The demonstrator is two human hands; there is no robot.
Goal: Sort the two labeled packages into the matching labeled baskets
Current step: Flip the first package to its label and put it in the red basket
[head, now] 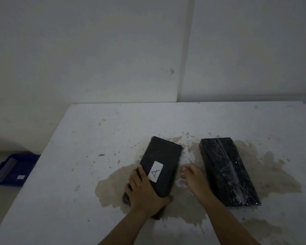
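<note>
A black wrapped package point(162, 156) with a white label marked "A" lies tilted on the white table point(78, 174). My left hand point(143, 193) grips its near end, thumb on top beside the label. My right hand point(193, 175) hovers just right of that package with its fingers apart, holding nothing. A second black package point(228, 168), wrapped in shiny film, lies flat to the right; no label shows on its top. A blue basket point(14, 168) with a small white label sits on the floor at the far left.
Brownish stains spread over the table around and under both packages. A white wall stands close behind the table's far edge. The table's left edge runs diagonally, with the floor beyond it.
</note>
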